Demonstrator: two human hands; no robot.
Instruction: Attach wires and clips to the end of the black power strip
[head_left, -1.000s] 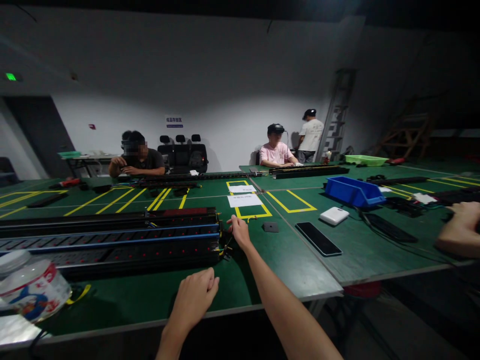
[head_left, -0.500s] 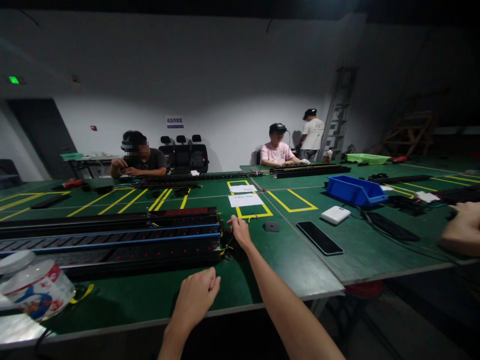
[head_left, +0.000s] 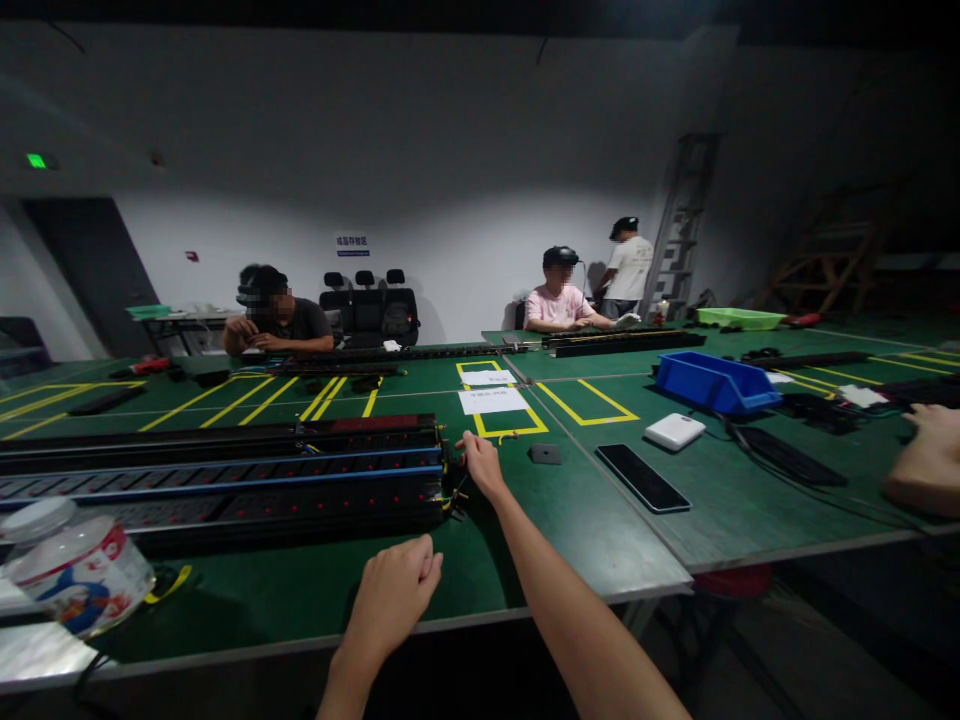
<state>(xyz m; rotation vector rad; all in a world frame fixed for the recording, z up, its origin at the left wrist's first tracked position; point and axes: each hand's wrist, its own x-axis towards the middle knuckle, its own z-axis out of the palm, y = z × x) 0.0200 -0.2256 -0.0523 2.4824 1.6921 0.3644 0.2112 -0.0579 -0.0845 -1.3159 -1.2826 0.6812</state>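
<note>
My left hand [head_left: 394, 590] rests near the front edge of the green table, curled into a loose fist, with nothing showing out of it. Farther forward, my right hand [head_left: 481, 466] is at the right end of a long black strip assembly [head_left: 337, 495] with blue edges and rows of red dots. Its fingers are bent together beside loose wires [head_left: 454, 492] at that end; what they pinch, if anything, is too small to make out. A small dark grey plate [head_left: 545, 454] lies to the right of this hand.
A phone [head_left: 642, 477], a white power bank [head_left: 675, 432] and a blue bin [head_left: 716, 383] lie to the right. A clear jar [head_left: 82, 575] stands at the front left. Two white paper sheets [head_left: 493, 401] lie ahead. Another person's hand [head_left: 930, 460] is at the right edge; people sit across the table.
Both my hands stay in nearly the same place. The view has shifted slightly, and a person across the table has moved a hand a little.
</note>
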